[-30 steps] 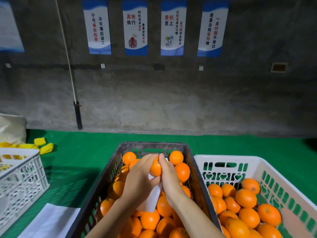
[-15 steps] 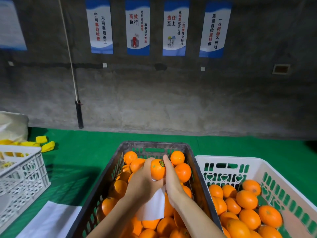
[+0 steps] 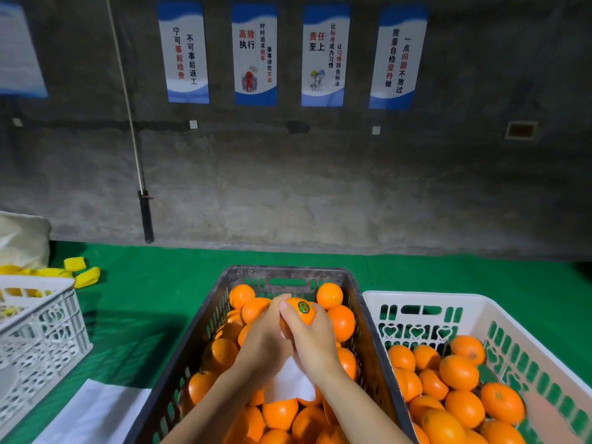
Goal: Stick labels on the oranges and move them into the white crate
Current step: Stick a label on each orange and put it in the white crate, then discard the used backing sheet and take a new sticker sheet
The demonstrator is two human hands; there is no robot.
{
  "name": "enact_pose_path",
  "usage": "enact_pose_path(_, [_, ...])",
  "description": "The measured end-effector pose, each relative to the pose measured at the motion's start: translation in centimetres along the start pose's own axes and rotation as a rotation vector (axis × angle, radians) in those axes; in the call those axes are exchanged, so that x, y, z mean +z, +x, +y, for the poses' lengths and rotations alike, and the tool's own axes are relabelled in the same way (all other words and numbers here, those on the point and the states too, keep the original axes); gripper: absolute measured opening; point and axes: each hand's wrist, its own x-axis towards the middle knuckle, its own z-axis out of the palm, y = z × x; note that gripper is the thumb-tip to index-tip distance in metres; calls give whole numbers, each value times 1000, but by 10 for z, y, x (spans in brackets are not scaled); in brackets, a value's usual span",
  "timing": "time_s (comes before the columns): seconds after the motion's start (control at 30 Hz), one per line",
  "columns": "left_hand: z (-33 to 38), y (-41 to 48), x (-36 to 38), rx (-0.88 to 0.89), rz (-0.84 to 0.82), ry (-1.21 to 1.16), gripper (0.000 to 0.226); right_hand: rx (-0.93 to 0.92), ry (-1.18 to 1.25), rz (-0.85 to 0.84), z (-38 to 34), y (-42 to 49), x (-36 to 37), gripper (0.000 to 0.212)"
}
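Orange (image 3: pixel 301 312) held over the far half of the dark crate (image 3: pixel 285 273), label (image 3: pixel 303 307) on and facing up for checking. Left hand (image 3: pixel 266 341) and right hand (image 3: pixel 312 339) both curl round it, steadying it. Sheet (image 3: pixel 290 384) hangs beneath them; which hand pins it is unclear. White crate (image 3: pixel 448 299), touching the dark crate's right side, is probably next.

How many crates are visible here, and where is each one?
3. A dark crate in the middle, holding oranges; a white crate beside it on the right, also with oranges; a second white crate at the far left, cut by the frame edge. More may be hidden.
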Motion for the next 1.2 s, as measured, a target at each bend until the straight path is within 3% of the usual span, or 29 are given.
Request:
enact_pose_path(0.07, [-5,2,3,27,-21,14,52,-48,-31,135,-7,-3,-5,61])
enact_pose_path(0.23, [2,-1,-7,-35,-18,115,60,-120,250,244,-33,0,-31,38])
enact_pose_path(0.33, [1,-6,-6,-80,10,125,65,-177,189,276,-38,5,-72,39])
enact_pose_path(0.47, [-3,-7,4,-26,-25,137,27,-171,-154,369,-18,25,-154,54])
enact_pose_path(0.57, [3,-6,11,-53,-40,115,10,-68,-586,387,40,24,-193,62])
enact_pose_path(0.67, [5,-4,17,-117,-12,-58,24,-40,-1021,252,115,11,-204,47])
enact_pose_path(0.73, [4,-3,14,-151,-24,-166,34,123,-1135,104,137,9,-199,37])
enact_pose_path(0.8, [2,-1,9,-165,-51,-239,31,236,-1089,97,138,11,-192,39])
enact_pose_path(0.83, [2,-1,6,-173,-70,-291,25,202,-1055,150,133,14,-189,39])
enact_pose_path(0.93, [6,-1,1,-203,-101,-424,11,-68,-784,335,98,11,-184,33])
enact_pose_path(1.0, [13,-3,-1,-253,-126,-511,11,-153,-469,321,67,1,-178,28])
enact_pose_path(1.1, [31,-2,-5,-329,-287,-866,32,-186,-280,112,16,-16,-159,21])
enact_pose_path(1.2, [57,-5,-9,-304,-403,-991,43,-27,-8,-273,-29,-27,-142,41])
